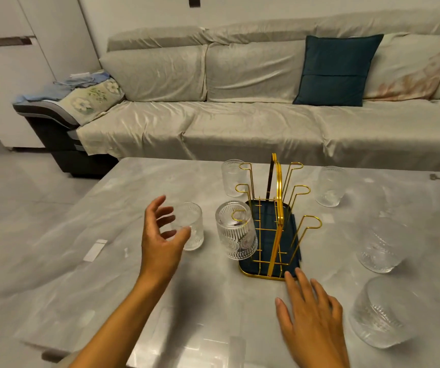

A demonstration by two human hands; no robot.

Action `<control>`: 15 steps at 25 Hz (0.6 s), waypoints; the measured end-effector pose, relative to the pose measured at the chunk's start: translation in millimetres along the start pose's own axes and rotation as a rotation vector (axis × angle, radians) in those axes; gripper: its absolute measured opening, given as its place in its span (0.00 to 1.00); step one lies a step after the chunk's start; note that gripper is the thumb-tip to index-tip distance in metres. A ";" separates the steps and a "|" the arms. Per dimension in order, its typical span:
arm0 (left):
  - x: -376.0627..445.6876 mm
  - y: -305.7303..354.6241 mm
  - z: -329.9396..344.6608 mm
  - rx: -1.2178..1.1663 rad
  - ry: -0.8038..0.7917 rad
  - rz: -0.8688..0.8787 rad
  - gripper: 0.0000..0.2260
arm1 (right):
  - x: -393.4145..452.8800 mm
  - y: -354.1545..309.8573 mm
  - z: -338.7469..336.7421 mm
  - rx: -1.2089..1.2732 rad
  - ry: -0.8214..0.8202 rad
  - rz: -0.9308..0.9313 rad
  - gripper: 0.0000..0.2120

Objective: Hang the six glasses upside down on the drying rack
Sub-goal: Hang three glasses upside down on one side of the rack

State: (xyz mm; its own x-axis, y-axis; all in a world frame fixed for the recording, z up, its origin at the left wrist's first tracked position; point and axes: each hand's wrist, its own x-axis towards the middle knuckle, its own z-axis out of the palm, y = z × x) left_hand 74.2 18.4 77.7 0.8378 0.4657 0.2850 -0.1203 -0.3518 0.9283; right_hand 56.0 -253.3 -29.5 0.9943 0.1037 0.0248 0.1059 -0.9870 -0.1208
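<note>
One glass (pixel 236 231) hung on rack (pixel 272 227), 5 on table (pixel 107 261).

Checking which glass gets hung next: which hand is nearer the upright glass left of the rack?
Left. The left hand is open right beside that glass, fingers curled toward it; the right hand rests by the rack's near edge.

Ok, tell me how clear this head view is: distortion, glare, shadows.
Head view: wide-angle bending curves the sofa and table edges; the glossy tabletop shows soft glare; a dark shadow lies beside the left hand; the clear glass next to it looks faint.
</note>
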 end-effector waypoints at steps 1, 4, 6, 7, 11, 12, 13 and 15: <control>0.1 -15.9 -3.6 0.052 0.079 -0.092 0.38 | -0.5 -0.3 -0.2 -0.001 0.004 -0.003 0.32; 11.6 -55.4 3.0 0.238 -0.114 -0.229 0.47 | -0.7 -0.4 -2.0 -0.022 -0.020 0.010 0.32; 23.2 -68.3 13.0 0.154 -0.181 -0.222 0.46 | 1.4 -1.0 -3.0 -0.031 -0.021 0.017 0.32; 28.6 -73.7 16.4 0.099 -0.169 -0.228 0.44 | 2.7 -2.5 -3.6 -0.040 -0.029 0.016 0.33; 44.2 -78.0 11.0 0.042 -0.166 -0.279 0.38 | 4.1 -1.0 -2.2 -0.046 -0.038 0.007 0.33; 49.1 -71.6 5.9 0.057 -0.177 -0.260 0.37 | 4.4 -0.7 -2.2 -0.051 -0.042 0.008 0.33; 55.8 -60.8 0.2 0.088 -0.183 -0.219 0.37 | 4.2 -0.5 -2.1 -0.051 -0.034 0.004 0.33; 73.6 -25.7 -9.8 0.155 -0.191 -0.096 0.35 | 3.0 -0.4 -1.9 -0.043 -0.026 0.003 0.33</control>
State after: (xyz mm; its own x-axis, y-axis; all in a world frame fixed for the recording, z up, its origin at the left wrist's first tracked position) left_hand 133.7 69.6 77.2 0.9287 0.3460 0.1332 0.0355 -0.4405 0.8970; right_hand 58.9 -252.9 -27.5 0.9947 0.1028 -0.0014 0.1024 -0.9917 -0.0779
